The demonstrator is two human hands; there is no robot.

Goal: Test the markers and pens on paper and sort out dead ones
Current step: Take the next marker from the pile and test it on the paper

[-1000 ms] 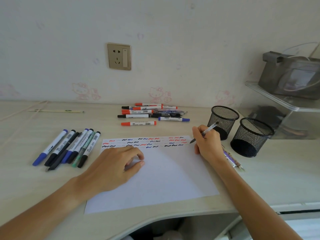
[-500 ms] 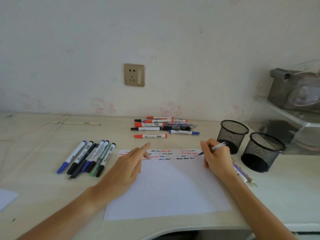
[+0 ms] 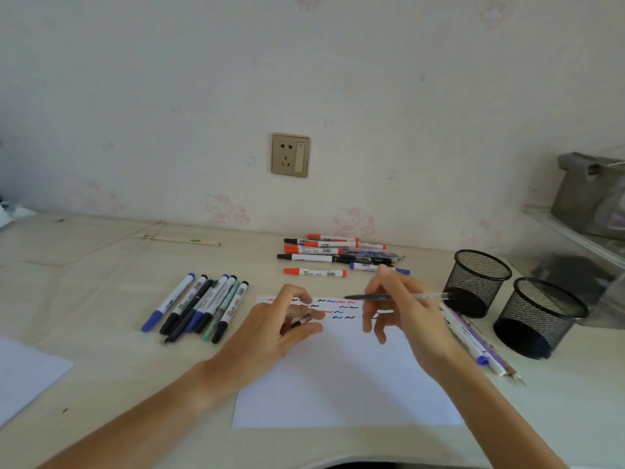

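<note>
Over the paper sheet's (image 3: pixel 338 374) scribbled top rows, the right hand (image 3: pixel 402 309) pinches a clear pen (image 3: pixel 395 297) level, tip toward nine o'clock; the left hand (image 3: pixel 270 330) curls around a small dark cap-like piece (image 3: pixel 301 320), likely for recapping. Bring tip and cap together squarely. Open room lies at six o'clock; mesh cups (image 3: pixel 480 282) crowd three o'clock, markers (image 3: pixel 203 306) nine, more markers (image 3: pixel 324 255) twelve.
</note>
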